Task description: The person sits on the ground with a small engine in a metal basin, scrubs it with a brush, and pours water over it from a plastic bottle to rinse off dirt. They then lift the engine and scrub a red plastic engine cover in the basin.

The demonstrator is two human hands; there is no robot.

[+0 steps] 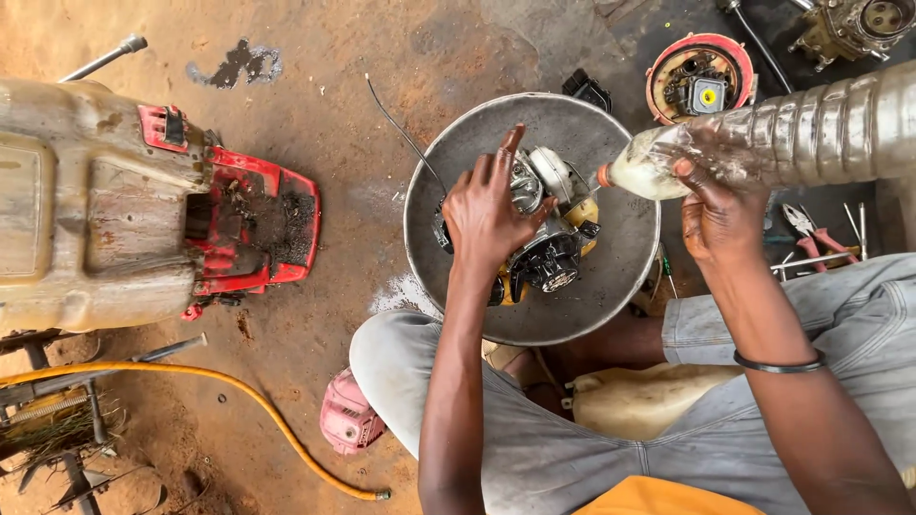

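A small black and silver engine [551,250] with yellow parts lies in a round grey metal basin [630,277] on the dirt floor. My left hand [489,212] rests on top of the engine, fingers spread over it. My right hand [720,215] grips a ribbed clear plastic bottle [811,133] near its shoulder. The bottle is tilted, its orange neck over the engine and pale liquid inside.
A dirty cream tank on a red frame [239,224] lies at the left. A yellow hose [239,391] curves across the floor. A red-rimmed flywheel part [699,78], pliers [806,229] and loose tools sit at the right. A cream jug [639,396] is between my knees.
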